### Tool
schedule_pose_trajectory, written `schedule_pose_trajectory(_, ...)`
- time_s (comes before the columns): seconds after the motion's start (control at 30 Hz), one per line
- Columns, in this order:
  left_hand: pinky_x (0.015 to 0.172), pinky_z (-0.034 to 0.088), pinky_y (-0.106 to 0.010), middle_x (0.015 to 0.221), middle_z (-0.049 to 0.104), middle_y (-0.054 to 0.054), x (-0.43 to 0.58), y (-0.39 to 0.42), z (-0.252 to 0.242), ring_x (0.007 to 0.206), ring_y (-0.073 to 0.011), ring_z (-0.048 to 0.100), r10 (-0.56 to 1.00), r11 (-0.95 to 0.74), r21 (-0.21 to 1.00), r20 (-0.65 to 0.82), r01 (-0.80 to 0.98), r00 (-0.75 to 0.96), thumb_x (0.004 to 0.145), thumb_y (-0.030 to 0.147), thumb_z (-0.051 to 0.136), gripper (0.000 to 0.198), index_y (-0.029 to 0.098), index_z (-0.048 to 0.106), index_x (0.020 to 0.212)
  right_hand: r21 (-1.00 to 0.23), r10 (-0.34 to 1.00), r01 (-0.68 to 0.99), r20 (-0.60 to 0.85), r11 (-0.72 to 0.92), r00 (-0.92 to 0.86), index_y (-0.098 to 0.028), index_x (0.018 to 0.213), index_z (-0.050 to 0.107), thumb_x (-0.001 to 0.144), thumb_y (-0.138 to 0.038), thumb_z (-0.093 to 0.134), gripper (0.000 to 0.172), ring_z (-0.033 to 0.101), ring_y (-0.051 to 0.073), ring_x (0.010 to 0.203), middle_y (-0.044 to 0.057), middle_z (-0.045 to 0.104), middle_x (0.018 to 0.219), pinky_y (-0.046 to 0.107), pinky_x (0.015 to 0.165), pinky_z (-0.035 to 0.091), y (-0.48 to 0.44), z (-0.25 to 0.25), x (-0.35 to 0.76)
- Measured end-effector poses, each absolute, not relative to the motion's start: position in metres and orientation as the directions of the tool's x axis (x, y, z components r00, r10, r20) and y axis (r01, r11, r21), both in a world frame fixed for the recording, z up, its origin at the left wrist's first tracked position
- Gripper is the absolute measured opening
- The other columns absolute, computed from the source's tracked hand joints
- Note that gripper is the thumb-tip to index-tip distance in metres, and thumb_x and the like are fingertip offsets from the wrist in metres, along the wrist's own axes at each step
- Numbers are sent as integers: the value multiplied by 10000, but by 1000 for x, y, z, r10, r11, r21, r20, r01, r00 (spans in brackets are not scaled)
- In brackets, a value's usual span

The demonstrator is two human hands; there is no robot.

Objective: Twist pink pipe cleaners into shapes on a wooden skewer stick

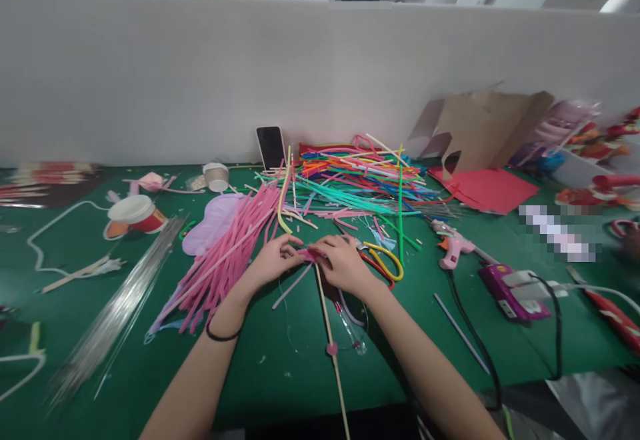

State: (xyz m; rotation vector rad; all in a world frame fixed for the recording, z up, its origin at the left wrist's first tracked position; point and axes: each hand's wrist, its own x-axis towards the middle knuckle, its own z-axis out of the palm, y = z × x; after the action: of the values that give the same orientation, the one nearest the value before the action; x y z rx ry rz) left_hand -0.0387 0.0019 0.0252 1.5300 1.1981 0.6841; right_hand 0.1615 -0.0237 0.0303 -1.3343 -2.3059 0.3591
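Observation:
My left hand (273, 260) and my right hand (345, 263) meet in the middle of the table, fingers closed on a small pink fuzzy piece (306, 254) that looks like pipe cleaner. From beneath my right fingers a thin wooden stick (325, 307) runs down toward me, with a pink ball (332, 349) partway along it. A loose pale purple pipe cleaner (291, 287) lies below my left fingers. Beside my right hand are scissors with yellow handles (393, 268) and a red-orange handle, partly hidden. Under the right wrist lies a clear tube-like item (350, 330).
Pink pipe cleaners (225, 253) lie left, a multicoloured pile (350, 173) behind. Metal wires (120, 300) and a paper cup (145, 213) are farther left. A phone (271, 148) leans on the partition. Right are a glue gun (454, 245), corded purple power strip (513, 297) and red paper (493, 190).

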Motion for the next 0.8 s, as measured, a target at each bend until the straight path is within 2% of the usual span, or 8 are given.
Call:
schedule_pose_trajectory(0.2,599,488,-260,682,632,7,-38,2,25,633,-145,615,926,12,952,-126,306,356,704,347,706,358,162,597,991,-413,876,775,279,478,-392,-236,1129,633,869,-178,509,294,555,215,1005,69,640,1047,474,1034,203,-26,27,161)
schedule_pose_trajectory(0.3,640,499,-276,726,640,-8,-38,3,22,675,-152,623,934,-36,952,-76,303,350,725,364,698,346,167,602,993,-385,888,806,291,449,-356,-226,1088,645,883,-320,551,245,550,233,1001,76,620,1040,497,1028,196,-26,26,160)
schedule_pose_trajectory(0.43,645,496,-274,733,632,1,-36,4,19,680,-149,623,939,-36,957,-66,287,338,740,352,693,346,170,587,1015,-359,909,846,288,394,-301,-211,981,654,906,-462,528,291,547,246,989,88,618,1006,490,996,228,-25,25,157)
schedule_pose_trajectory(0.67,694,534,-295,824,701,-46,-37,1,30,736,-163,675,941,135,986,-159,100,298,787,379,670,358,157,582,1054,-460,930,814,266,355,-255,-223,975,646,937,-400,507,229,577,218,970,53,673,981,466,1016,211,-27,28,153)
schedule_pose_trajectory(0.8,742,544,-299,826,728,-60,-42,2,31,719,-157,689,930,232,973,-226,12,289,725,332,755,390,145,574,1015,-503,924,783,292,367,-246,-273,1040,664,937,-396,519,217,578,213,999,36,692,1005,464,1026,193,-30,31,152)
